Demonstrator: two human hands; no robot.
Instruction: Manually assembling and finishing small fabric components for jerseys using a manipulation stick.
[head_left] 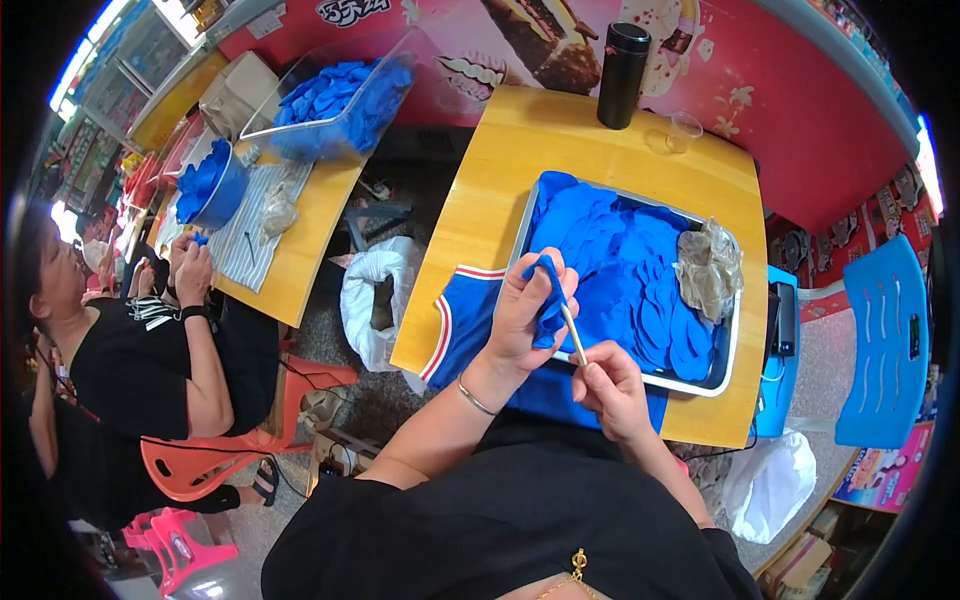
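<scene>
My left hand (525,315) is closed on a folded piece of blue fabric (549,300), held up over the near left corner of a metal tray. In my right hand (610,388) is a thin, pale wooden stick (574,335), pinched between thumb and fingers; its upper end meets the blue piece. The tray (735,345) holds many flat, rounded blue fabric pieces (640,265) in overlapping layers. A crumpled, clear plastic bag (709,268) lies on them at the right. Beneath my left wrist, a blue garment with red and white trim (462,315) is spread on the table.
The yellow wooden table (500,150) carries a black flask (624,76) and a clear cup (684,132). At left, a co-worker (130,350) sits by another table with a blue bowl (215,190) and a clear bin (335,105) of blue pieces. A blue chair (885,340) stands right.
</scene>
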